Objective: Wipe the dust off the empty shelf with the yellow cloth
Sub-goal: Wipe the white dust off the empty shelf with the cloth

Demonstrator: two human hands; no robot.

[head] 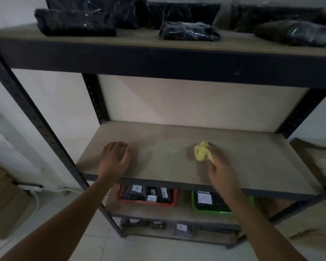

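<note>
Both bare forearms reach up from the bottom of the view toward the middle board of a dark metal shelving unit point(45, 127).

On the left, the left hand point(115, 158) rests knuckles-up on the empty shelf point(252, 157) near its front left corner, fingers curled loosely together and holding nothing. It looks to be serving as a brace. Kept planted there, it should steady the body while the other arm sweeps, but it covers a patch of board that will need its own pass later.

Toward the middle, the board shows a faint pale smear, probably dust, though the dim light makes that hard to judge.

Right of centre, the right hand point(219, 164) bunches the yellow cloth point(202, 151) between its fingertips, with the wad pressed onto the shelf surface, well apart from the left hand. Blur hides the individual fingers. A crumpled ball touches little of the board, so flattening the cloth under an open palm would likely lift more dust. Long overlapping strokes from the back wall forward should work best, and the far right end and back corners look unreached so far.

Below, a red basket point(174, 199) and a green basket point(196, 209) sit under the front edge, so dust pushed off could fall into them.
</note>
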